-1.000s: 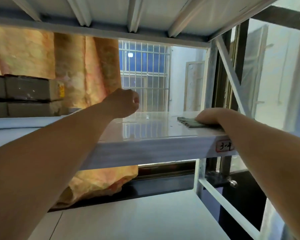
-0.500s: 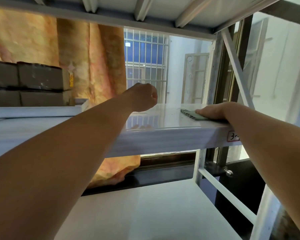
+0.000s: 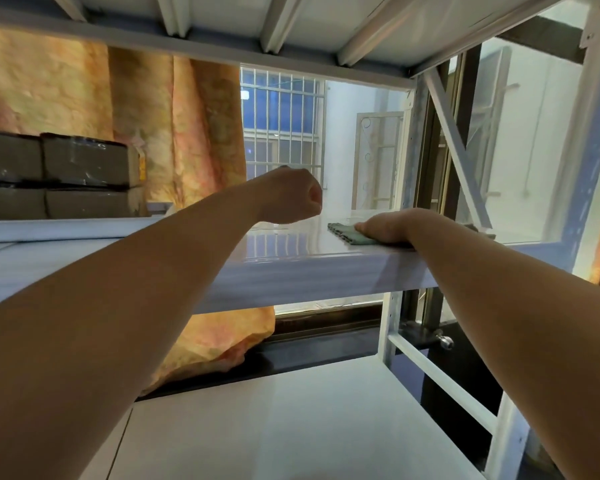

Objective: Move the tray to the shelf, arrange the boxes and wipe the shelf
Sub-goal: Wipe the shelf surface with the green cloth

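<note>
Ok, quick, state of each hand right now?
Left hand: closed in a fist, nothing seen in it.
Right hand: open, flat, pressing the green cloth onto the shelf.

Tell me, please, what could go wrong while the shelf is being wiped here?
1. The right hand presses the cloth close to the front edge of the shelf; a stroke toward the person could drag it off.
2. The shelf looks glossy, and the left hand is a fist above it, bracing nothing, so the pressing hand might slip.
3. A wide sweep leftward might nudge the stacked boxes.
</note>
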